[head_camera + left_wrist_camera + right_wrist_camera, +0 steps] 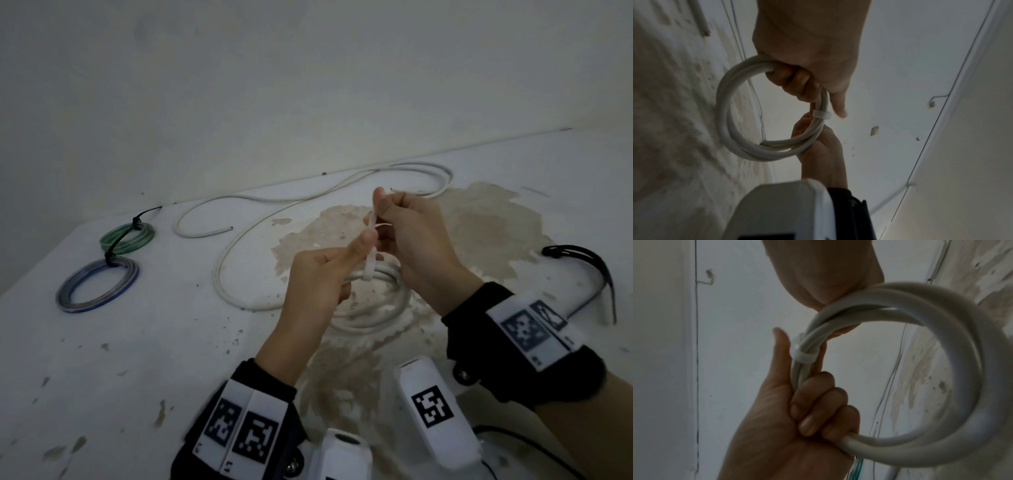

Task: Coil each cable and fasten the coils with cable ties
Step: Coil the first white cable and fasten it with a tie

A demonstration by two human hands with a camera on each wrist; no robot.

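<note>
A white cable coil (373,327) hangs just above the stained table (137,359), held between both hands. My left hand (318,284) grips the coil (972,369) with curled fingers, its thumb stretched up beside the white cable tie (802,357). The tie (370,260) is looped around the coil's strands (723,113). Its tail runs up into my right hand (424,250), which pinches it between thumb and forefinger. In the left wrist view the right hand (824,154) also has fingers around the coil just below the tie (821,115).
A green coil (127,236) and a blue-grey coil (97,286), each with a black tie, lie at the far left. Two loose white cables (308,195) snake along the wall behind the hands. A bundle of black cable ties (582,260) lies at the right.
</note>
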